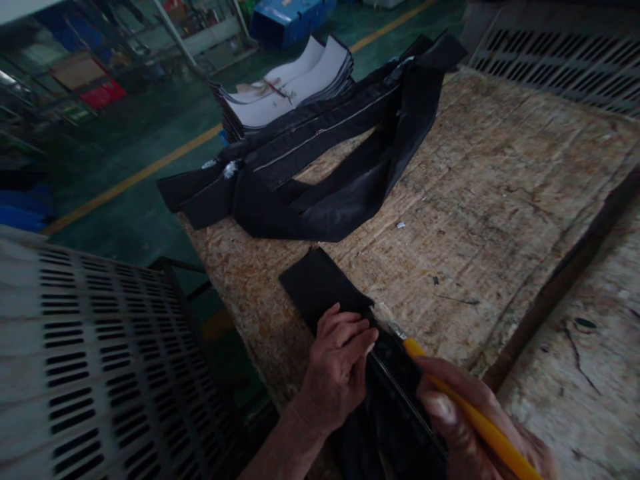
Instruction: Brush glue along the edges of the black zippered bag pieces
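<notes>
My left hand (343, 357) is closed on a black zippered fabric piece (320, 283), its curled fingers pressing near the end of the zipper. The flat end of the piece lies on the board beyond my fingers. In my right hand (465, 413) is a brush (413, 348) with a yellow handle and a metal collar. The brush's pale tip meets the edge of the black piece, just right of my left fingertips. Toward me, the silver zipper runs down between both hands, and the lower part of the piece leaves the view.
Other black zippered pieces (330, 213) with whitish smears lie across the far side of the chipboard table (480, 193). Behind them sits a tied stack of white-faced sheets (290, 80). Slotted plastic crates stand at left (35, 320) and far right (560, 50).
</notes>
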The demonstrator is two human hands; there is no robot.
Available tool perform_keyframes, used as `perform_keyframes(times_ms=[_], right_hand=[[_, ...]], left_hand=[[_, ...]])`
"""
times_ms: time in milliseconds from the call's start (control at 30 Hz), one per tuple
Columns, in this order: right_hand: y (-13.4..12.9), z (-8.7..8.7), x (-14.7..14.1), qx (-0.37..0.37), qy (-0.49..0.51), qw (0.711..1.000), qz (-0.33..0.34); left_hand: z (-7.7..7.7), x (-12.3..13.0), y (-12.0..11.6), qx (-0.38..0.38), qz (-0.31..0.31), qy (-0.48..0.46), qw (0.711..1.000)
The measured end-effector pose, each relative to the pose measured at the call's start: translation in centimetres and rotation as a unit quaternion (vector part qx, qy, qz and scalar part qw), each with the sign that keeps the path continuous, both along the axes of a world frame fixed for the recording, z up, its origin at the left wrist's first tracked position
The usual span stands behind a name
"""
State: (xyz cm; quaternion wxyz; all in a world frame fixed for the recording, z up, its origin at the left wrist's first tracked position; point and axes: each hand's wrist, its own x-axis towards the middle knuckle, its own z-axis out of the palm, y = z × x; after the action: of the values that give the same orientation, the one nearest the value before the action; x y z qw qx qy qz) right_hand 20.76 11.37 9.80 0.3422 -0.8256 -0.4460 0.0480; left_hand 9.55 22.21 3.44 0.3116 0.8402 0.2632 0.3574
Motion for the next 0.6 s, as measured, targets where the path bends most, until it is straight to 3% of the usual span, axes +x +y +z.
perform_keyframes(times_ms=[167,300,433,600], right_hand=[[0.3,-0.7,0.4,0.056,-0.044,0.986,0.153],[-0.3,-0.3,1.3,0.057,-0.1,0.959,0.259],[0.5,0.0,1.3,0.038,-0.136,0.945,0.294],[2.5,0.2,1.0,0.052,-0.095,0.938,0.328]], left_hand=[[0.3,0.1,0.1,-0.007,0.017,-0.002,1.0],[0.2,0.2,0.0,-0.019,0.015,-0.012,1.0],[0.1,0.2,-0.1,-0.021,0.009,-0.012,1.0],[0.0,0.0,-0.1,-0.018,0.008,-0.021,1.0]])
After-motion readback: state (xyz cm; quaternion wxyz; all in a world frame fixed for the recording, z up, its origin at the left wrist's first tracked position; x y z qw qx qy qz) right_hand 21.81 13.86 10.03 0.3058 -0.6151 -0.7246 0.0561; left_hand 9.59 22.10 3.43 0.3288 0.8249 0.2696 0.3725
